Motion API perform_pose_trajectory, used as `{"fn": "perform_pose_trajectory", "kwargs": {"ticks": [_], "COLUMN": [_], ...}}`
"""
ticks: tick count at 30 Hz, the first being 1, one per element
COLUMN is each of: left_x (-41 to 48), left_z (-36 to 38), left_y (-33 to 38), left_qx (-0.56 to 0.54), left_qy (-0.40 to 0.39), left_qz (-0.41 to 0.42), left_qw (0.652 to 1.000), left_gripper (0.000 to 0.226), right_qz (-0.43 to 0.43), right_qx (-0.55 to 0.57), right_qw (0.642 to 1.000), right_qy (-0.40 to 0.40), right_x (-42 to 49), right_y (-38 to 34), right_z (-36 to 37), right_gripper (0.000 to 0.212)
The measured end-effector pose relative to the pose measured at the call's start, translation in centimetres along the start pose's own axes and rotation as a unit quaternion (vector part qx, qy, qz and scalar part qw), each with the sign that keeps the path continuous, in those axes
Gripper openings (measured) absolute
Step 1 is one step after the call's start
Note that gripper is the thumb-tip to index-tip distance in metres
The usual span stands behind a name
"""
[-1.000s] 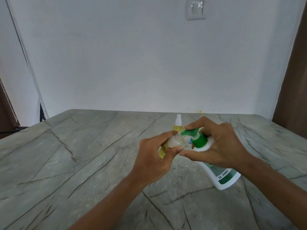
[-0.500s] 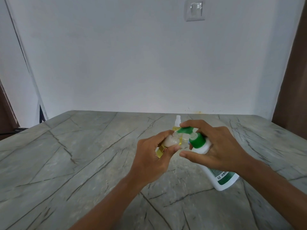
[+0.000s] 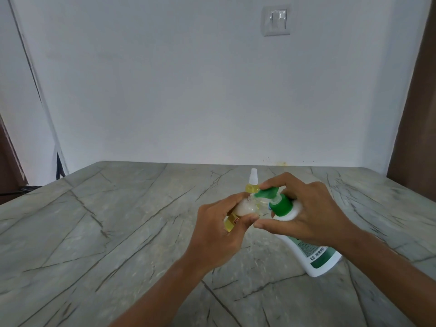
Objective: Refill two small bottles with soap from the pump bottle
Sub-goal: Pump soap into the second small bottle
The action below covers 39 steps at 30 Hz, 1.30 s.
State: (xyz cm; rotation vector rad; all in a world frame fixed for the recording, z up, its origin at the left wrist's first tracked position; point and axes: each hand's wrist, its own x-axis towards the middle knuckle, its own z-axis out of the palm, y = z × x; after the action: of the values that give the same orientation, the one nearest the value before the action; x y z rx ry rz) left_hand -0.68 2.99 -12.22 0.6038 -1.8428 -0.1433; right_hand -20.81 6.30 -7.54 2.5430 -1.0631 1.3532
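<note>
Both hands hold nearly the same positions as half a second earlier. The left hand (image 3: 217,234) curls its fingers round a tilted small clear plastic bottle (image 3: 245,207), whose mouth meets the nozzle tip. The right hand (image 3: 313,213) grips the tilted white plastic pump bottle (image 3: 313,258), with its index finger on the green pump head (image 3: 269,192). Just beyond the fingers, a small yellow-filled spray bottle (image 3: 253,182) stands on the grey veined stone surface (image 3: 118,220).

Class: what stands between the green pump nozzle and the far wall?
Head view: a second small bottle, yellow with a clear spray top, upright on the table behind the nozzle.
</note>
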Motion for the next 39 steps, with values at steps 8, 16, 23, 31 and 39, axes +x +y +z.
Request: {"fn": "perform_pose_trajectory", "kwargs": {"ticks": [8,16,23,31,39], "left_x": [0.01,-0.03,0.02,-0.04,0.11], "left_z": [-0.10,0.07,0.27,0.07,-0.03], "left_y": [0.30,0.41,0.63,0.62,0.71], "left_qx": [-0.015,-0.016,-0.026,-0.033,-0.031], "left_qy": [0.008,0.017,0.025,0.027,0.023], "left_qz": [-0.022,-0.026,-0.008,-0.015,-0.022], "left_qw": [1.000,0.999,0.999,0.999,0.999], "left_gripper": [0.048,0.043,0.040,0.043,0.040], "right_qz": [-0.023,-0.004,-0.033,-0.010,-0.023], "right_qx": [-0.035,-0.005,0.005,-0.004,-0.011], "right_qw": [0.999,1.000,0.999,1.000,1.000], "right_qy": [-0.034,-0.020,0.035,0.018,0.012], "right_x": [-0.48,-0.45,-0.41,-0.30,-0.30], "right_y": [0.05,0.38,0.42,0.27,0.29], "right_z": [-0.06,0.25,0.41,0.42,0.40], "right_gripper": [0.069,0.063,0.057,0.057,0.060]}}
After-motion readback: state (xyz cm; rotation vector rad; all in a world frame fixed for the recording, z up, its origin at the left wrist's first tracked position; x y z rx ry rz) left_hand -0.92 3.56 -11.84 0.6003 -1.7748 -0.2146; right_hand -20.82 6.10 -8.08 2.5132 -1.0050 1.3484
